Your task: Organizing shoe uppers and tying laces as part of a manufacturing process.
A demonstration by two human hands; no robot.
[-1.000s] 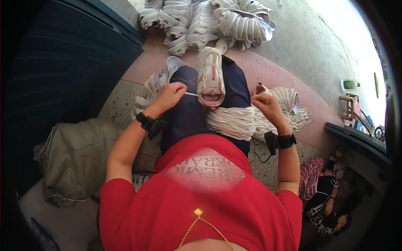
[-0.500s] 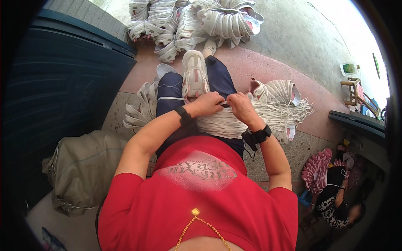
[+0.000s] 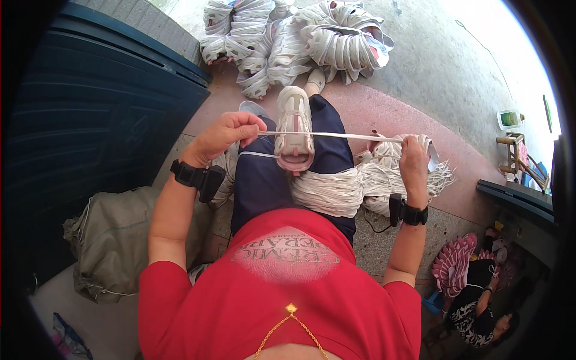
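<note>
A white shoelace [image 3: 336,135] is stretched taut sideways between my two hands. My left hand [image 3: 231,131] pinches one end, and the fingers of my right hand [image 3: 414,157] are closed on the other. Under the lace, a white and pink shoe upper [image 3: 294,141] lies against my legs, its opening toward me. A white strap [image 3: 258,155] crosses my left thigh and reaches the shoe. On my right thigh rests a thick bundle of white laces [image 3: 329,193].
More laces [image 3: 384,180] and shoe uppers [image 3: 423,144] lie to the right. Stacked white uppers [image 3: 288,48] sit ahead of my feet. A stuffed olive sack [image 3: 141,231] and a dark blue door [image 3: 102,114] stand left. Another person [image 3: 480,306] sits at lower right beside pink uppers [image 3: 454,264].
My hands have moved apart, left and right, and a lace is now stretched between them. They were close together over the bundle before. The shoe now shows more of its opening.
</note>
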